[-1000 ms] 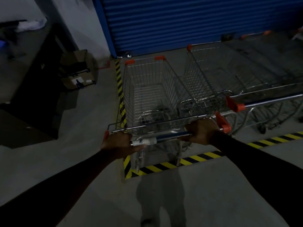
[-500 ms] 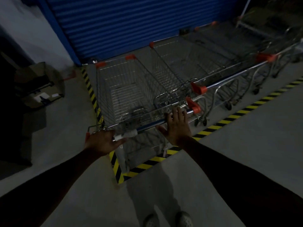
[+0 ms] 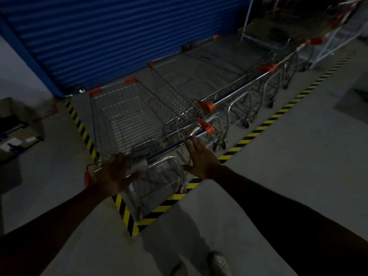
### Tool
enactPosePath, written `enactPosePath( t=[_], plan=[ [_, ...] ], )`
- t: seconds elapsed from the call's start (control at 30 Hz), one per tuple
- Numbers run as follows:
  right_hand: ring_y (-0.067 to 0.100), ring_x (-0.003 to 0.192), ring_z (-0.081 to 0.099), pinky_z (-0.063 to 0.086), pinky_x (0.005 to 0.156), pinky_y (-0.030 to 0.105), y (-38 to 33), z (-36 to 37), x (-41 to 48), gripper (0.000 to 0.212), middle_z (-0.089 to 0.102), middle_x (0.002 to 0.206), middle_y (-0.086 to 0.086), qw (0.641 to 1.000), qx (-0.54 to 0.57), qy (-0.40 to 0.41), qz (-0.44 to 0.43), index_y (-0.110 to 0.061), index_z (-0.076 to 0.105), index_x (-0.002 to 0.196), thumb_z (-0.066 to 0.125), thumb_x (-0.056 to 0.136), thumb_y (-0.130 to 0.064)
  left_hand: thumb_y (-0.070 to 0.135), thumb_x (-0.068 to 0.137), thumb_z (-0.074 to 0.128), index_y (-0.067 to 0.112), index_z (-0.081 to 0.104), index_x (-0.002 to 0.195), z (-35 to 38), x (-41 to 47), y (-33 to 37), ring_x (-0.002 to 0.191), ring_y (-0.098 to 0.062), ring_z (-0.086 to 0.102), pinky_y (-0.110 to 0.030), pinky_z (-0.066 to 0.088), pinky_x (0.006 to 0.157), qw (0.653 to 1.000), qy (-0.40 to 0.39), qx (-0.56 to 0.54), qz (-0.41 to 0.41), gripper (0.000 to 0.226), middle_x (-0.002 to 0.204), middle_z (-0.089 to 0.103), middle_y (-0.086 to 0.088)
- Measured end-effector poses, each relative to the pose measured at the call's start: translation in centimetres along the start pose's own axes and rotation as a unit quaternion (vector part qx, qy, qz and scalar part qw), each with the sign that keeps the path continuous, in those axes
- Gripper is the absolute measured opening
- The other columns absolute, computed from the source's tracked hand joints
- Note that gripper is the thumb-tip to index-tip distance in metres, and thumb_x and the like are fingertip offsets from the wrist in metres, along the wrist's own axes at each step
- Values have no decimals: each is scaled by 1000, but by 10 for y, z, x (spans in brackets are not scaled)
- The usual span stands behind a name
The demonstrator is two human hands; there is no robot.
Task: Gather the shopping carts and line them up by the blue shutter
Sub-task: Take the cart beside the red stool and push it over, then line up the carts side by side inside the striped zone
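Dim concrete floor (image 3: 298, 166) here.
We see yellow-black hazard tape (image 3: 277, 116) crossing it, white wall (image 3: 12, 72) at left.

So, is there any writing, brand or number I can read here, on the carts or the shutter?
No readable text anywhere.
Pale labels on the cardboard box: too dark and blurred to read.
Blue shutter and nearest cart: no writing visible.
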State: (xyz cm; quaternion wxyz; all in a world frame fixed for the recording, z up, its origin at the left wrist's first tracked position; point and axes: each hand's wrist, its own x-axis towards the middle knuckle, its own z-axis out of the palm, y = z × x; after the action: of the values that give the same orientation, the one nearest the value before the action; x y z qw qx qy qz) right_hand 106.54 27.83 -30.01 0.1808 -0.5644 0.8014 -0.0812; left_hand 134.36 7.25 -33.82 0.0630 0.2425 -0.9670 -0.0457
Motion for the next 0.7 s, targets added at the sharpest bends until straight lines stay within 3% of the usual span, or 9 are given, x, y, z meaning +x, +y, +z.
enactPosePath(
  t=[0.13, 0.23, 0.33, 0.43, 0.6, 0.7],
  plan=[
    [35, 154, 5, 32, 117, 53, 6, -18, -20, 98, -14, 167, 13, 996, 50, 72, 8, -19, 0, 161, 61, 93, -52, 68, 95, 40, 10, 60, 120, -11, 37, 63, 104, -32, 50, -43, 49, 79, 995, 62, -31, 75, 66, 117, 56, -11],
    [35, 149, 26, 42, 109, 45, 11, -39, -41, 95, -4, 168, 13, 984, 100, 147, -3, -19, 5, 161, 66, 93, -45, 70, 96, 36, 7, 61, 122, -23, 71, 112, 103, -30, 49, -41, 48, 80, 987, 79, -75, 120, 73, 118, 56, -13],
    [34, 150, 22, 38, 112, 47, 23, -61, -61, 88, 8, 167, 15, 971, 124, 201, 28, -22, 13, 161, 67, 93, -41, 64, 97, 38, 5, 60, 121, -31, 102, 162, 103, -31, 49, -39, 47, 80, 973, 116, -108, 169, 68, 118, 57, -17],
    [31, 150, 20, 32, 117, 43, 43, -81, -79, 81, 15, 165, 15, 957, 135, 243, 81, -14, 20, 159, 65, 95, -39, 56, 97, 47, 8, 61, 121, -41, 130, 207, 107, -26, 48, -36, 42, 87, 956, 140, -153, 205, 56, 119, 57, -14],
    [29, 144, 31, 42, 109, 48, 88, -104, -108, 75, 32, 158, 11, 927, 156, 314, 136, -14, 30, 155, 64, 95, -43, 57, 94, 46, 9, 59, 121, -50, 177, 269, 113, -28, 44, -40, 44, 89, 944, 109, -224, 214, 57, 123, 51, -12],
    [26, 139, 38, 40, 108, 40, 120, -115, -127, 71, 41, 152, 9, 908, 157, 353, 164, -14, 34, 153, 63, 95, -45, 55, 95, 48, 10, 58, 122, -54, 204, 311, 111, -29, 48, -43, 45, 90, 932, 113, -251, 236, 53, 120, 52, -10]
  ],
)
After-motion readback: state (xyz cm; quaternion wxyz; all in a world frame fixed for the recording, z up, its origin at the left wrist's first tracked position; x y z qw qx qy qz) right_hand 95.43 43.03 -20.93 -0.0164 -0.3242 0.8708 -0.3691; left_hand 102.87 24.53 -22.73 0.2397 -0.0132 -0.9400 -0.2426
